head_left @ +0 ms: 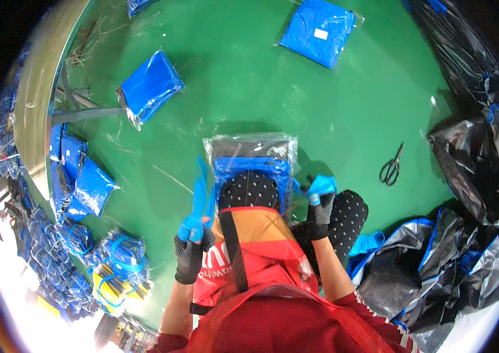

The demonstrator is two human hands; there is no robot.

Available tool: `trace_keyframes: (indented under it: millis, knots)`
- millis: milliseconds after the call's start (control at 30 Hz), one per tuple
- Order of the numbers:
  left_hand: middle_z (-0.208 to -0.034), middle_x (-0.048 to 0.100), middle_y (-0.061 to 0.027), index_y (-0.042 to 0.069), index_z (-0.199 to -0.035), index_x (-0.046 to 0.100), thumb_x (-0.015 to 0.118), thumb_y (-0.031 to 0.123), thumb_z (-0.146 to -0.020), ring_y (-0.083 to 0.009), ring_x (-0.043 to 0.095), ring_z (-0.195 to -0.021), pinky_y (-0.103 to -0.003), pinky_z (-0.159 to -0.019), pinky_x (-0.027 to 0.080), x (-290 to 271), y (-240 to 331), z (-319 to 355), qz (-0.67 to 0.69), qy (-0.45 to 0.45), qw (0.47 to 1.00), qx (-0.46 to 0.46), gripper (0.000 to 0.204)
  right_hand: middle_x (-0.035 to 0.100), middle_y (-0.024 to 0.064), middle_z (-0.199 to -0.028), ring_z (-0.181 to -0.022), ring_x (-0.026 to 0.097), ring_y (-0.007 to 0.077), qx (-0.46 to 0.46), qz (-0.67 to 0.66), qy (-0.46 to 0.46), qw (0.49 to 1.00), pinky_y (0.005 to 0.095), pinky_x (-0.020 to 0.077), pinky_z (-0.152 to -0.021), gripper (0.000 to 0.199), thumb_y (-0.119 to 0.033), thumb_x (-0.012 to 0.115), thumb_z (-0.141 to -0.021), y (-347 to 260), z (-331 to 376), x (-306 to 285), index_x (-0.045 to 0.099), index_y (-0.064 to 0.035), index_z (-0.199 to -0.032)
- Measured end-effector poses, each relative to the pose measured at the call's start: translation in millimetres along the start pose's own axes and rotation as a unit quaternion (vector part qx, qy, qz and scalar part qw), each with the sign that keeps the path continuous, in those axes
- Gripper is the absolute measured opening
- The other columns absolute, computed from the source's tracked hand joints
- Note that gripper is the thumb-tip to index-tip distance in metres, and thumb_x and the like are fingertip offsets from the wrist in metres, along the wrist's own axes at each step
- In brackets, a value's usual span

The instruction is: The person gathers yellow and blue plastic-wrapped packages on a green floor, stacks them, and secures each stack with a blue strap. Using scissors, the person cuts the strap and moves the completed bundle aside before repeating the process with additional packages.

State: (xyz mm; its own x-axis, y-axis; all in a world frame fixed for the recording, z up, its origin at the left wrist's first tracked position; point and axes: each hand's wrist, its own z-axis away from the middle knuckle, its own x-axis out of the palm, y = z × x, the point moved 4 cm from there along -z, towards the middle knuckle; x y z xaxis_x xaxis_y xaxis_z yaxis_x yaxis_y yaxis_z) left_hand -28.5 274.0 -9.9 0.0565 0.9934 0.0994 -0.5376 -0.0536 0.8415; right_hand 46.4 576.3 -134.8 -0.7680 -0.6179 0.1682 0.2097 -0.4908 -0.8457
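My left hand (pixel 193 242), in a dark striped glove with light blue over the fingers, is closed around a light blue strip (pixel 200 189). The strip's loose end stands up beyond the fingers, slightly blurred. My right hand (pixel 320 203), gloved the same way, is closed, and what its fingers hold is hard to make out. Between the hands lies a blue folded sheet in clear plastic (pixel 252 167), its far part silvery. My knee, in dark dotted trousers (pixel 249 189), rests on its near part.
Two wrapped blue packs (pixel 153 87) (pixel 319 32) lie farther off on the green floor. Black-handled scissors (pixel 391 170) are at the right, before a heap of black and blue sheeting (pixel 473 159). More blue packs (pixel 92 187) and strapped bundles (pixel 123 256) crowd the left, beside a metal-legged table (pixel 37 106).
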Motion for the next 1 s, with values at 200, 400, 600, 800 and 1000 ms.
trace_keyframes:
  millis: [200,400,600,800,1000]
  knots:
    - [-0.105,0.059,-0.009,0.003,-0.113,0.057,0.057,0.035,-0.086,-0.022,0.055,-0.094,-0.035,-0.083,0.045,160.8,41.0,20.1,-0.287,-0.452,0.839,0.098,0.042,0.048,0.0123,-0.117,-0.108,0.047,0.0266,-0.208,0.259,-0.311,0.891,0.0377,0.0399,-0.093,0.054,-0.03,0.068,-0.076,-85.3,60.8,43.3,0.044,-0.0065,-0.118]
    - [-0.128,0.049,-0.016,0.002,-0.127,0.046,0.06,0.022,-0.084,-0.0294,0.045,-0.121,-0.039,-0.103,0.035,164.0,42.1,-59.0,-0.316,-0.224,0.902,0.191,0.049,0.048,0.0123,-0.125,-0.115,0.046,0.0288,-0.039,0.036,-0.215,0.975,0.0399,0.0382,-0.096,0.04,-0.027,0.059,-0.083,-67.6,39.3,57.0,0.051,-0.0092,-0.118]
    - [-0.105,0.061,-0.009,0.001,-0.114,0.055,0.066,0.027,-0.082,-0.0203,0.056,-0.098,-0.036,-0.084,0.046,169.4,-8.2,-96.0,-0.233,-0.368,0.897,-0.083,0.043,0.046,0.0156,-0.13,-0.122,0.039,0.0366,-0.523,0.327,-0.291,0.731,0.046,0.031,-0.102,0.041,-0.026,0.053,-0.083,-102.4,3.2,63.7,0.052,-0.0268,-0.123]
    - [-0.075,0.062,-0.0123,0.007,-0.082,0.061,0.066,0.04,-0.076,-0.0278,0.058,-0.06,-0.037,-0.057,0.046,177.6,46.7,-31.4,-0.463,-0.511,0.703,0.17,0.034,0.052,0.01,-0.123,-0.114,0.049,0.0242,0.132,-0.117,-0.302,0.937,0.0393,0.039,-0.097,0.033,-0.019,0.052,-0.088,-132.3,-43.9,33.0,0.052,-0.0097,-0.12]
    - [-0.068,0.06,-0.0102,0.008,-0.097,0.063,0.064,0.05,-0.076,-0.0288,0.06,-0.061,-0.037,-0.055,0.048,189.1,47.1,29.7,-0.472,-0.597,0.625,0.17,0.047,0.052,0.0117,-0.122,-0.114,0.048,0.0243,-0.047,0.067,-0.098,0.992,0.0396,0.037,-0.098,0.035,-0.019,0.056,-0.085,-205.6,-63.9,-81.0,0.054,-0.0087,-0.118]
